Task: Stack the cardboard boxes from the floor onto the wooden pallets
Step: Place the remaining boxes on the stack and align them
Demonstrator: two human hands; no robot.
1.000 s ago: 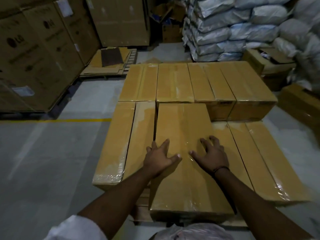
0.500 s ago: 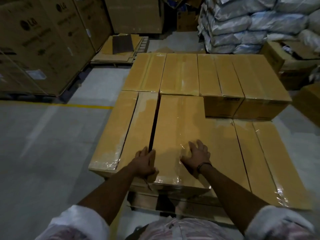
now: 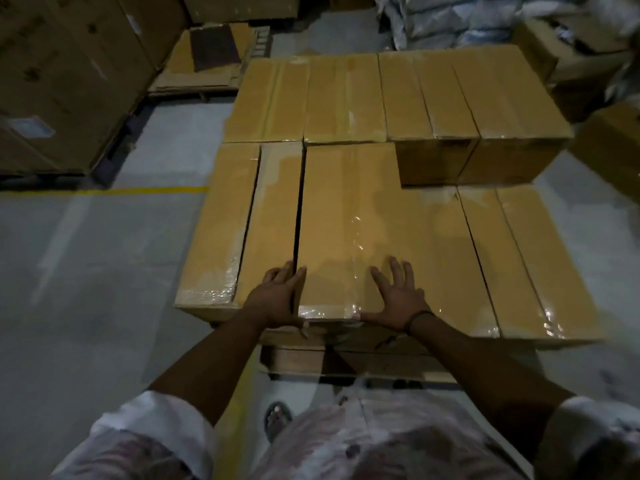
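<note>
Slid forward since my last look: cardboard box [image 3: 346,220]; right hand [image 3: 394,303] flat, fingers spread (top face); left hand [image 3: 275,299] apparently clasps its corner.

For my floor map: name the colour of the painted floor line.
Yellow: the thin painted floor line, seen best in head view.
</note>
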